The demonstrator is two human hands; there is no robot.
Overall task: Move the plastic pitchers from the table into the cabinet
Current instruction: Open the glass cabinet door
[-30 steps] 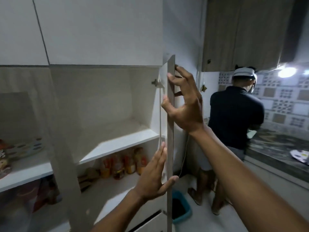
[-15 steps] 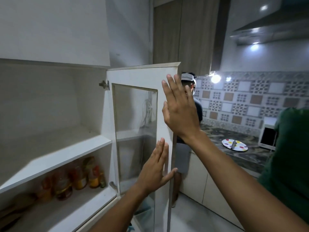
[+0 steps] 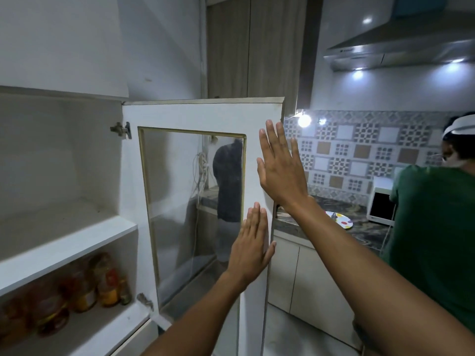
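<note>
The white cabinet door with a glass pane framed in brass-coloured trim stands swung wide open, hinged at its left edge to the white cabinet. Both bare hands lie flat against the door's free right stile. The right hand is the higher one, palm on the white frame near the door's outer edge, its fingers stretched straight up and slightly spread, holding nothing. The left hand sits lower, over the corner where the glass meets the frame, fingers straight and close together, thumb out to the right — also holding nothing.

Inside the cabinet, the upper white shelf is bare, and below it a row of amber and red bottles with yellow labels stands on the lower shelf. The plastic pitchers are not in sight anywhere here — neither in the cabinet nor on any surface shown.

Through the glass a person in a dark shirt shows dimly. To the right, a person in a green shirt stands at the dark marbled desk, which carries a white plate with coloured spots and a white microwave oven. Patterned tiles cover the wall behind, under a steel range hood with lit lamps.
</note>
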